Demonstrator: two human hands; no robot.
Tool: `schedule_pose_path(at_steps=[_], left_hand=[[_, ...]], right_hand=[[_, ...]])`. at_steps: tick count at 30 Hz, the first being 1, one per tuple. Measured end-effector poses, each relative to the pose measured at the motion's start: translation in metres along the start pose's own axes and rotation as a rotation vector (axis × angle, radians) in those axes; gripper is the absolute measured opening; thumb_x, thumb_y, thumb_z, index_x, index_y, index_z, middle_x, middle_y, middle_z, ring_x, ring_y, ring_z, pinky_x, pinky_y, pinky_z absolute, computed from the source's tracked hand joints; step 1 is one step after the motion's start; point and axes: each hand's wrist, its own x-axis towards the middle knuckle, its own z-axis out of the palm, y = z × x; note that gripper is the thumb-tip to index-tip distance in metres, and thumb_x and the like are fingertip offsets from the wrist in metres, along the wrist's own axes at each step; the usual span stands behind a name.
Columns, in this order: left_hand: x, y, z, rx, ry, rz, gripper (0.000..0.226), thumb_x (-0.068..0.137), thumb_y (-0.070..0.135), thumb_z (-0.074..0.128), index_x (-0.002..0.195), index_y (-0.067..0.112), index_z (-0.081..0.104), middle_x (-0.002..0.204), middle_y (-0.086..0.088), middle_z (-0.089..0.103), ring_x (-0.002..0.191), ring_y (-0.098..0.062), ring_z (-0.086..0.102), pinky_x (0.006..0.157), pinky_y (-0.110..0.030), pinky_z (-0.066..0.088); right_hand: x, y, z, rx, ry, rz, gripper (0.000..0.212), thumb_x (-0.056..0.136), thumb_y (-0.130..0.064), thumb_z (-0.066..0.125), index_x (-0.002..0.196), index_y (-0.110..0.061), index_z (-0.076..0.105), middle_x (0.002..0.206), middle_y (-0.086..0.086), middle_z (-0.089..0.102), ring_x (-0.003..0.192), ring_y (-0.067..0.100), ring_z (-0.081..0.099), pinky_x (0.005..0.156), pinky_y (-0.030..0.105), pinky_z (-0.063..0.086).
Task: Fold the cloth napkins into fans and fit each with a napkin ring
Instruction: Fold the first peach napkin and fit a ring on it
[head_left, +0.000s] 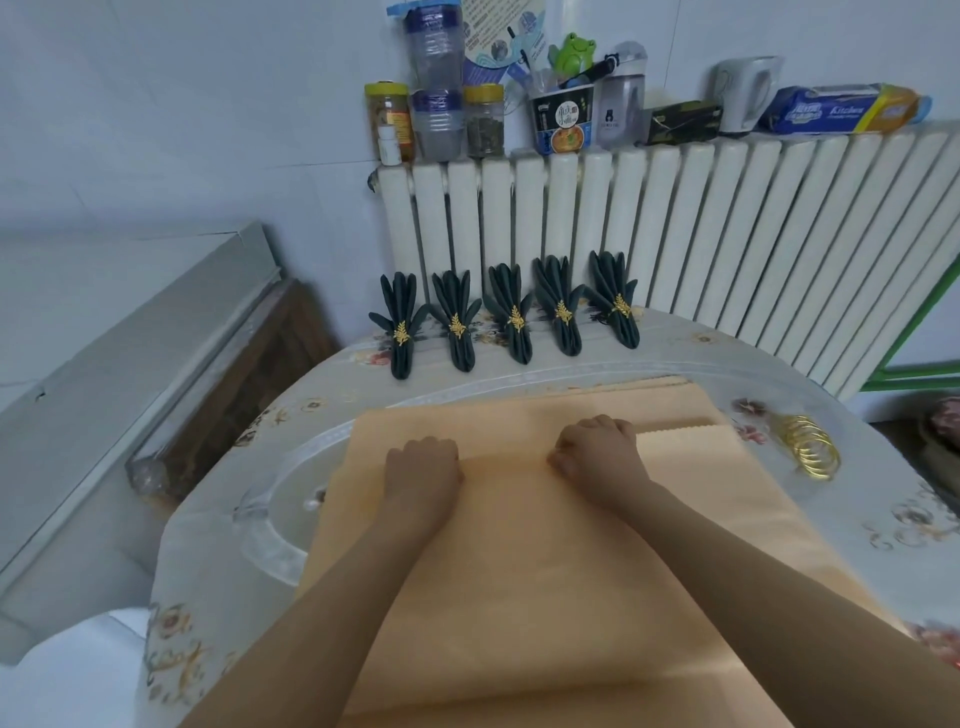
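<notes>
Left hand (423, 467): laid knuckles-up on the peach napkin (519, 561), fingers curled tight and pinched onto a raised fold of the cloth.
Right hand (597, 452): set level with the left, fingers likewise curled and clamped on the same fold, thumb tucked against its near edge.
Peach napkin: spread flat across the middle of the table (234, 545), reaching from the near edge to the hands; a crease is seen running between the 2 fists.
Napkin stack (685, 415): more peach cloths are glimpsed beneath and beyond the working napkin, edges showing at the far right.
Finished fans (511, 312): 5 dark green napkins are lined up at the table's far edge, each cinched by a gold leaf ring, before the white radiator (727, 234).
Gold rings (808, 444): a loose cluster is left on the tablecloth, right of the stack, well apart from both hands.
</notes>
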Motion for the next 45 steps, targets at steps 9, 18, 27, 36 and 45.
schedule_pose_path(at_steps=[9,18,27,36,45], left_hand=[[0.016,-0.015,0.03,-0.175,0.239,0.003,0.017,0.097,0.027,0.046,0.099,0.023,0.062,0.102,0.008,0.059,0.097,-0.013,0.049,0.086,-0.027,0.023],[0.029,-0.017,0.036,-0.134,0.228,0.015,0.017,0.098,0.033,0.042,0.102,0.024,0.056,0.105,0.009,0.056,0.101,-0.013,0.047,0.089,-0.028,0.022],[0.028,-0.036,0.027,-0.252,0.079,0.011,0.018,0.094,0.038,0.048,0.105,0.028,0.056,0.103,0.009,0.047,0.108,-0.015,0.042,0.097,-0.033,0.024],[0.038,-0.069,-0.001,-0.07,-0.265,-0.037,0.035,0.085,0.055,0.057,0.107,0.028,0.055,0.11,0.001,0.051,0.113,-0.02,0.043,0.097,-0.037,0.029],[-0.003,-0.053,-0.034,0.123,-0.347,0.098,0.039,0.094,0.016,0.044,0.134,0.018,0.042,0.13,-0.004,0.051,0.115,-0.021,0.051,0.092,-0.03,0.041]], right_hand=[[0.006,0.002,0.023,0.109,0.19,0.053,0.013,0.091,-0.028,0.053,0.094,-0.021,0.063,0.095,-0.007,0.059,0.102,0.016,0.047,0.088,0.028,0.017],[0.01,0.002,0.028,0.021,0.19,0.054,0.017,0.095,-0.029,0.047,0.1,-0.021,0.061,0.1,-0.006,0.059,0.104,0.016,0.047,0.092,0.028,0.019],[0.002,-0.008,0.025,0.067,0.226,0.027,0.014,0.073,-0.007,0.069,0.085,-0.014,0.067,0.091,0.004,0.061,0.09,0.031,0.056,0.087,0.04,0.031],[-0.061,-0.062,0.017,0.145,-0.132,-0.261,0.066,0.073,-0.061,0.015,0.122,-0.038,0.052,0.119,-0.008,0.047,0.11,0.017,0.039,0.099,0.031,0.029],[-0.067,-0.061,0.02,0.18,-0.125,-0.22,0.061,0.078,-0.058,0.023,0.122,-0.033,0.057,0.115,-0.004,0.053,0.108,0.019,0.045,0.096,0.034,0.034]])
